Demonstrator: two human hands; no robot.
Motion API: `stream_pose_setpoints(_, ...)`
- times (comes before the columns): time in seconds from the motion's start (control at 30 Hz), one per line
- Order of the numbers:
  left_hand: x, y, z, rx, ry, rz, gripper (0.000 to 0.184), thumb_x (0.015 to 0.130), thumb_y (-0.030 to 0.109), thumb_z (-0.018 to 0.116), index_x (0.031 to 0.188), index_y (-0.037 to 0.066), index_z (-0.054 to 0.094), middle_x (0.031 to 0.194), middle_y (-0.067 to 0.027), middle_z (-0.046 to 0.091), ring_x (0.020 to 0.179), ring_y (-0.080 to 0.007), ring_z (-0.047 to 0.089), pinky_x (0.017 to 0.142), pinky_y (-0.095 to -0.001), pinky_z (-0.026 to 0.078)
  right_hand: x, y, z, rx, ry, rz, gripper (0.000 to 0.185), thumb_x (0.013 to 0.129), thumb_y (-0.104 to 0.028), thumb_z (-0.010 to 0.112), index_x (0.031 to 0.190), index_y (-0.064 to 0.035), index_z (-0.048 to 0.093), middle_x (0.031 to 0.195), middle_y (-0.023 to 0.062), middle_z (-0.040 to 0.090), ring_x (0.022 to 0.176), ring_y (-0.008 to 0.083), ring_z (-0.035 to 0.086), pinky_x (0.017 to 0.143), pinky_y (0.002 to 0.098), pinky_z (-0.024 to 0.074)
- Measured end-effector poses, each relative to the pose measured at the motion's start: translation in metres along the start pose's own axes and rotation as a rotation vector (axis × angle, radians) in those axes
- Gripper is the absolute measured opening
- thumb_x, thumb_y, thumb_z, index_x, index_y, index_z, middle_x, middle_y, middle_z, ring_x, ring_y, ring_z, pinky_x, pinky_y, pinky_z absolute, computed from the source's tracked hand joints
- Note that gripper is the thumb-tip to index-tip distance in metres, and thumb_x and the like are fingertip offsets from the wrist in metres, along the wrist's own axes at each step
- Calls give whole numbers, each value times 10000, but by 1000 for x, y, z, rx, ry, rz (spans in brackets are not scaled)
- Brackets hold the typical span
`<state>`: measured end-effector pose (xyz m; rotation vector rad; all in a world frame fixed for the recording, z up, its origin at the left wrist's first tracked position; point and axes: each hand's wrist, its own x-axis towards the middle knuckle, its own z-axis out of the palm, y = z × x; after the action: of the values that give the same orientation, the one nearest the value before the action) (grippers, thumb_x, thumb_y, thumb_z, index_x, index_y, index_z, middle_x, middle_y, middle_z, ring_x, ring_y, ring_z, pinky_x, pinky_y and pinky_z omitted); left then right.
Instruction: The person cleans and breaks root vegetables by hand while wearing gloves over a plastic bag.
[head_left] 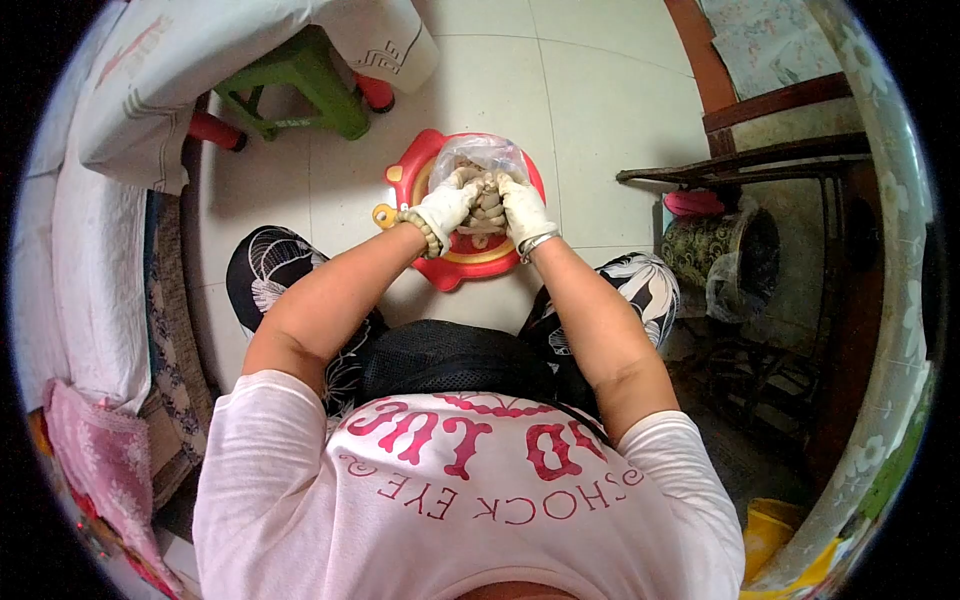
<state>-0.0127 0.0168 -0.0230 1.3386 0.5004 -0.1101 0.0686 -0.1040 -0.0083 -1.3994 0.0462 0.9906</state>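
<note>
My left hand (pixel 447 212), in a whitish glove, reaches over a red animal-shaped plastic stool or tray (pixel 448 272). My right hand (pixel 523 210), gloved the same way, faces it from the other side. The fingertips of both come close together, curled inward at small tan-brown lumps (pixel 488 212) whose kind I cannot make out. Whatever sits between the fingers is too small to name. Behind the fingers a clear plastic bag (pixel 492 150) stands open on the red surface, with more brownish pieces inside.
A green plastic stool (pixel 318 85) stands at the upper left, beside a cloth-covered table (pixel 150 85). To the right, a dark wooden frame (pixel 745 158) juts out above a patterned round container (pixel 705 250). Pale tiles (pixel 600 100) cover the floor. My knees flank the red piece.
</note>
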Motion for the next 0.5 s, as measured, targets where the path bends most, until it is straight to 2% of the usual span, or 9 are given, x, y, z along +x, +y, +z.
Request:
stream_pose_setpoints(0.03,-2,2,1,24,-6,-12,304,916,255,498,1125,35,498,975,-56,587,880,-119,542,782,-276,466,-1,-3,1,-13,8,30,217,929,-237,436,1001,-59,538,635,58,569,468,159,562,400,273,485)
stream_pose_setpoints(0.17,6,-12,0,17,-8,33,313,881,259,565,1096,39,506,945,-48,580,844,-118,537,761,-272,463,0,-3,-1,-108,34,-12,213,931,-241,434,1010,-69,530,620,53,568,462,151,559,393,262,471)
stream_pose_setpoints(0.23,4,-9,-3,229,62,81,317,857,250,605,1073,37,511,942,-49,580,853,-119,539,758,-269,463,-3,-2,2,-153,26,-10,202,933,-246,437,988,-81,539,621,39,570,446,133,540,384,252,454)
stream_pose_setpoints(0.27,4,-7,-4,228,63,80,317,857,250,605,1073,37,511,942,-49,580,853,-119,539,758,-269,463,-4,-3,4,-154,24,-9,202,933,-246,437,988,-81,539,621,39,570,446,133,540,384,252,454)
stream_pose_setpoints(0.33,4,-5,-4,153,-18,15,421,875,249,554,1200,7,440,1077,-112,560,972,-185,540,855,-305,444,-10,-8,8,-156,62,-18,193,936,-245,437,989,-88,537,624,27,573,435,121,530,383,250,453)
stream_pose_setpoints(0.43,4,-11,-6,128,-24,67,391,890,232,533,1199,10,440,1071,-114,561,970,-185,538,857,-310,442,-11,-9,6,-197,-27,-18,224,937,-225,438,1065,-58,514,687,7,562,485,87,502,439,217,447)
stream_pose_setpoints(0.5,2,-11,-6,137,-18,54,373,898,223,519,1194,8,448,1069,-116,565,969,-186,542,850,-312,447,-9,-6,3,-201,-44,-26,218,939,-212,430,1061,-53,516,701,11,568,498,91,514,451,223,455)
